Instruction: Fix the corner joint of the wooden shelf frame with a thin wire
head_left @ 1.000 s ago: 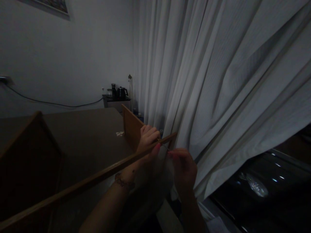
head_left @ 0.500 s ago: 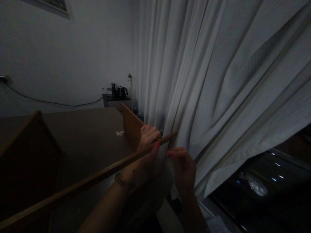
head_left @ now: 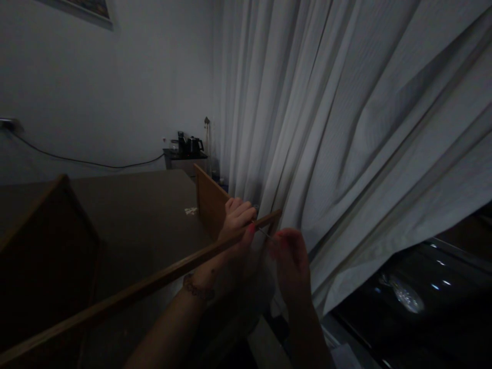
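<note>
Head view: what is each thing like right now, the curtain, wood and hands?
curtain: drawn across, hanging in folds.
wooden rail: slanted, gripped near its far end.
left hand: closed around the wooden rail.
right hand: fingertips pinching the thin rod.
thin rod: held beside the rail's end.
kettle: upright, far back.

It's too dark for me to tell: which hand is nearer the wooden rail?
Left. The left hand curls over the wooden rail near its end; the right hand pinches a thin rod just past that end.
</note>
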{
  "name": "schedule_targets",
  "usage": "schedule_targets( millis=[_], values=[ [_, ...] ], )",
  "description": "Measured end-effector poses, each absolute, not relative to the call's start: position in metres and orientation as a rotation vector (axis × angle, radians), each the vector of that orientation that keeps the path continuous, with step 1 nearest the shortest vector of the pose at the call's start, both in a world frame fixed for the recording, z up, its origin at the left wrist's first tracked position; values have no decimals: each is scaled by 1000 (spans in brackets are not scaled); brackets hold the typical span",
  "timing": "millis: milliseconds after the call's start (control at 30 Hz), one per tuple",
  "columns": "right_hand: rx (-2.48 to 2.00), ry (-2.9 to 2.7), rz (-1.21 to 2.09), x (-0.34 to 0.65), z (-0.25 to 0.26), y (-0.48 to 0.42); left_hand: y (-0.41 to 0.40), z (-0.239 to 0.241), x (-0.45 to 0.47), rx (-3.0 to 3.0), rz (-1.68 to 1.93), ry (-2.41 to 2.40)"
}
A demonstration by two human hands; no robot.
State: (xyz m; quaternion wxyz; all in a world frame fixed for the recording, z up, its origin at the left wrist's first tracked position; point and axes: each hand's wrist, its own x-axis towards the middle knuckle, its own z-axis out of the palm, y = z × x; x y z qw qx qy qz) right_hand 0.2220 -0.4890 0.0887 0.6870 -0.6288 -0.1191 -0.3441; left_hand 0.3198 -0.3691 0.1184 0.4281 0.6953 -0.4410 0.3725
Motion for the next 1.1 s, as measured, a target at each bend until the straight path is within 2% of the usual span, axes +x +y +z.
schedule_targets(
  millis=[267, 567, 800, 1100],
  values=[
    [-1493, -315, -722, 217, 104, -494, -367, 119, 318, 1743, 869, -1106],
    [-1674, -247, -1072, 217, 92, -491, -369, 117, 320, 1739, 912, -1097],
    [-1545, -201, -1186, 230, 74, -497, -370, 116, 321, 1676, 953, -1109],
    [-1569, -347, -1242, 233, 91, -506, -371, 114, 324, 1731, 915, -1072]
  ],
)
